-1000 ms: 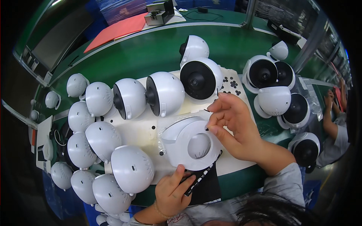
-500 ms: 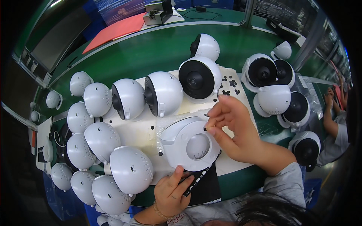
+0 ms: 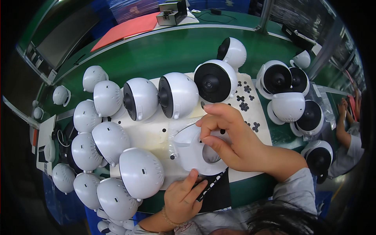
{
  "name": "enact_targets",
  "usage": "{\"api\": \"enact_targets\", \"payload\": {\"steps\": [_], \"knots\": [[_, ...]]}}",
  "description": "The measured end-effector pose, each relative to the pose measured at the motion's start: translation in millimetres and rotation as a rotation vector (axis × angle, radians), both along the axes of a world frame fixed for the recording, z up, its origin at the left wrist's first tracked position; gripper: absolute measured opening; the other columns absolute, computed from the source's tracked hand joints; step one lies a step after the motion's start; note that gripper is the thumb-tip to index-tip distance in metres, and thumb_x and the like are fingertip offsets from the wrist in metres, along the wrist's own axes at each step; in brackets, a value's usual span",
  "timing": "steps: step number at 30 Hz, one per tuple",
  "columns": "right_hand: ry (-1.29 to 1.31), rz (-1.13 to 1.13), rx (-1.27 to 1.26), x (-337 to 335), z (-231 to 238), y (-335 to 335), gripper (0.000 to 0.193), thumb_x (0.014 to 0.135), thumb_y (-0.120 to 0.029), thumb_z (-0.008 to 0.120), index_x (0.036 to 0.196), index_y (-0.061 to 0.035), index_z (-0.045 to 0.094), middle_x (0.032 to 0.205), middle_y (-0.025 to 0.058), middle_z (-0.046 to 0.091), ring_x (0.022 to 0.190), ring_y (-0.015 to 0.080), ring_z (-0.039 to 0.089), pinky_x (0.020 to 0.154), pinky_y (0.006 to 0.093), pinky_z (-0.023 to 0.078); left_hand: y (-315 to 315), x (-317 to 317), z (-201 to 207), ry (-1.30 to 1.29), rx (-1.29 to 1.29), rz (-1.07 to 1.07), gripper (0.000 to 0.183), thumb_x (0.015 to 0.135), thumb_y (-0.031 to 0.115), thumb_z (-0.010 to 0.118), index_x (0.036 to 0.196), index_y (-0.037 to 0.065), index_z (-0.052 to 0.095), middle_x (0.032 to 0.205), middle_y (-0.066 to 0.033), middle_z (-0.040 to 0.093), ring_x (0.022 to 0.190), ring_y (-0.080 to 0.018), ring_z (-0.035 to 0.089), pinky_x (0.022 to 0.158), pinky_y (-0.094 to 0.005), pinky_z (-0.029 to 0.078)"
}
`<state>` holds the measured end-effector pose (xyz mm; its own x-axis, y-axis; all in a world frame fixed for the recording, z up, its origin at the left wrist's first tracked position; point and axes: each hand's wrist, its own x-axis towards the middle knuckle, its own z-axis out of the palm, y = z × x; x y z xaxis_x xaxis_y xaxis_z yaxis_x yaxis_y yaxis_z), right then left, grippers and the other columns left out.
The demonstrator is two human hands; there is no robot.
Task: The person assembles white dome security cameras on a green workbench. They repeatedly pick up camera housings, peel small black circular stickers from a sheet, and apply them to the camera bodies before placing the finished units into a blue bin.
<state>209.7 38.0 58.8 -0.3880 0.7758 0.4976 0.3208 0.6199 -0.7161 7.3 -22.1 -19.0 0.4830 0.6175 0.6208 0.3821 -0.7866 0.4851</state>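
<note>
A white dome security camera (image 3: 186, 156) lies tipped over in front of me, its round base ring facing up. My right hand (image 3: 239, 147) hangs over that ring and covers part of it. Thumb and fingertips pinch a small black pad (image 3: 201, 141). From the near side, my left hand (image 3: 181, 197) rests its index fingertip against the base's rim. Its other fingers close over the end of a black strip with white spots (image 3: 212, 184), which slants up beside the camera; the left thumb is hidden.
Several white cameras (image 3: 141, 172) crowd the left side. Others with black faces (image 3: 213, 82) stand along the back of the pale board (image 3: 254, 113), which bears dark flower-shaped marks. More cameras (image 3: 288, 105) cluster at right. Another person's hand (image 3: 344, 111) shows at far right.
My right hand has moved left over the camera's base ring, hiding more of it, still pinching the black pad. The left hand stays at the rim. The whole view has shifted slightly.
</note>
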Motion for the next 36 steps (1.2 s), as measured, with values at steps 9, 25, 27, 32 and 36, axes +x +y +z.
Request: {"api": "enact_targets", "payload": {"steps": [9, 25, 27, 32, 36], "knots": [[-0.392, -0.170, 0.495, -2.0, -1.5, -12.2, 0.055, 0.073, 0.001, 0.062, 0.122, -0.0066, 0.037, 0.096, 0.0114, 0.059, 0.102, 0.0308, 0.056, 0.097, 0.0501, 0.029, -0.3, 0.1, 2.8, -0.002, -0.026, -0.001, 0.041, 0.056, 0.002, 0.056, 0.096, 0.002, 0.064, 0.125, -0.0177, 0.049, 0.078, -0.0196, 0.062, 0.060, -0.0290, 0.045], [-0.251, -0.109, -0.004, 1.3, -18.3, -44.4, 0.010, 0.083, -0.019, 0.059, 0.082, -0.0086, 0.057, 0.140, 0.0225, 0.025, 0.132, 0.0431, 0.011, 0.104, 0.0466, 0.012, -0.7, 3.5, 1.9, -0.029, -0.030, 0.038, 0.034, 0.060, 0.001, 0.060, 0.093, 0.003, 0.065, 0.126, -0.0167, 0.048, 0.069, -0.0211, 0.060, 0.059, -0.0288, 0.045], [-0.247, -0.126, -0.003, 0.7, -20.6, -41.9, 0.010, 0.083, -0.019, 0.059, 0.082, -0.0088, 0.056, 0.140, 0.0225, 0.025, 0.132, 0.0432, 0.011, 0.104, 0.0465, 0.013, 2.9, 2.7, 4.6, 0.012, -0.029, 0.007, 0.029, 0.061, -0.003, 0.062, 0.090, 0.001, 0.063, 0.129, -0.0213, 0.043, 0.070, -0.0228, 0.062, 0.060, -0.0297, 0.048], [-0.249, -0.134, 0.019, -0.6, -19.7, -43.7, 0.009, 0.081, -0.017, 0.060, 0.084, -0.0094, 0.058, 0.138, 0.0221, 0.029, 0.132, 0.0424, 0.015, 0.103, 0.0471, 0.014, 1.6, 2.3, 4.6, 0.020, -0.018, 0.005, 0.029, 0.061, -0.003, 0.062, 0.089, 0.001, 0.063, 0.129, -0.0217, 0.043, 0.070, -0.0231, 0.062, 0.060, -0.0295, 0.048], [-0.326, -0.118, 0.094, 4.5, -20.0, -44.8, 0.012, 0.079, -0.018, 0.062, 0.089, -0.0115, 0.062, 0.136, 0.0191, 0.034, 0.130, 0.0402, 0.019, 0.101, 0.0481, 0.015, 1.0, 5.3, 2.7, -0.026, -0.010, 0.037, 0.034, 0.059, 0.000, 0.060, 0.092, 0.002, 0.065, 0.126, -0.0178, 0.048, 0.069, -0.0220, 0.059, 0.060, -0.0284, 0.046]]}}
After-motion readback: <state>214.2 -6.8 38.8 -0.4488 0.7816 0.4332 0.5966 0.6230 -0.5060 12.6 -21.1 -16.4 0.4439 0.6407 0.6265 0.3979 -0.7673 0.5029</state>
